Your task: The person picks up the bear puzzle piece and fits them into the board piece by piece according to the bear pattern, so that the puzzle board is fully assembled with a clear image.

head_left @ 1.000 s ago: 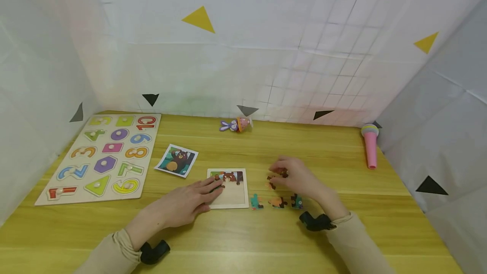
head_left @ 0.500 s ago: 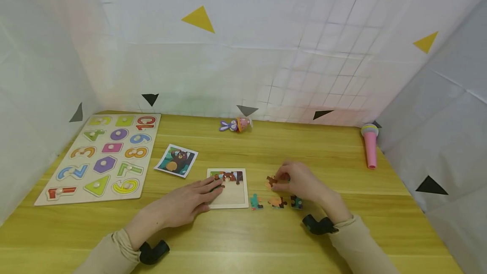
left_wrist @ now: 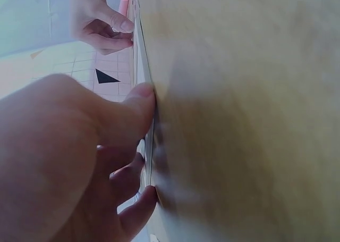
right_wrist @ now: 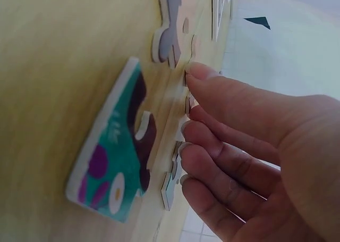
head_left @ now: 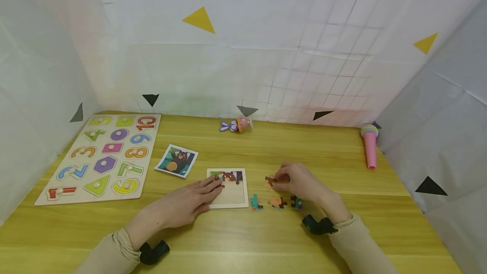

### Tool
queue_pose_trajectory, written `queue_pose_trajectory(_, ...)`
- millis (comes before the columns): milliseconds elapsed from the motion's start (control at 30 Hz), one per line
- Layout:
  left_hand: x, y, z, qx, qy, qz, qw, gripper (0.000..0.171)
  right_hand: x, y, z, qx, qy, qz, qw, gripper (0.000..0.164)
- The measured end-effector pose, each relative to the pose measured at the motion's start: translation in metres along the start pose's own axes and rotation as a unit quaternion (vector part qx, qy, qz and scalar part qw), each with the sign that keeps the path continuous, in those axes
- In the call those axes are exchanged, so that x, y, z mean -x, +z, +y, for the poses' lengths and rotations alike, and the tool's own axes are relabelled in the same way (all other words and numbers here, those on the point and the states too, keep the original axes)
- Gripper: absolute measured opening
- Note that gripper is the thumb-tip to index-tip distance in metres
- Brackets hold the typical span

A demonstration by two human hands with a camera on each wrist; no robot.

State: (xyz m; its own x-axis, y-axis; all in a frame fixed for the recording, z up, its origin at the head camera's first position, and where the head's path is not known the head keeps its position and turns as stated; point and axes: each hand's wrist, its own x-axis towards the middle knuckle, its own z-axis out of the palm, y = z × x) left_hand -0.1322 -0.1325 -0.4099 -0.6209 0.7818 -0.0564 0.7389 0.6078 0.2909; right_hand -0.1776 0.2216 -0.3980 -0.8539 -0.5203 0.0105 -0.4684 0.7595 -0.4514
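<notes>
My left hand (head_left: 186, 204) lies with straight fingers over the left side of a small wooden puzzle tray (head_left: 233, 198), its thumb at the near edge. Bear-picture pieces fill the tray's top; bare wood shows below. To the right, my right hand (head_left: 304, 185) pinches the edge of a brown-and-orange puzzle piece (head_left: 269, 182) between thumb and index finger, low at the table. Another piece (right_wrist: 170, 183) is partly behind its fingers. Nearer lie a turquoise piece (head_left: 256, 202), an orange-brown piece (head_left: 277, 202) and a dark teal piece (head_left: 296, 203) with purple shapes.
A bear picture card (head_left: 176, 161) lies behind the left hand. Farther left is a number-and-shape peg board (head_left: 100, 155). A rabbit toy (head_left: 236, 125) lies at the back, and a pink toy microphone (head_left: 370, 146) at the right. White sheeting (head_left: 243, 71) encloses the table.
My right hand has moved slightly down and right, and its thumb and index finger have closed at the brown-and-orange piece. My left hand has stayed in place on the tray.
</notes>
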Motion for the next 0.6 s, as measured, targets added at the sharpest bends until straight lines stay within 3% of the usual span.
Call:
queue_pose_trajectory(300,-0.0017,0.0001,-0.0019,-0.009,0.006,0.01,0.9999,0.053,0.0002,0.0007,0.0025,-0.01,0.0,0.005,1.0,0.017)
queue_pose_trajectory(600,-0.0022,-0.0013,-0.0007,0.003,-0.004,-0.001,1.0,0.052,0.0001,0.0006,0.0024,0.01,-0.027,0.006,1.0,0.013)
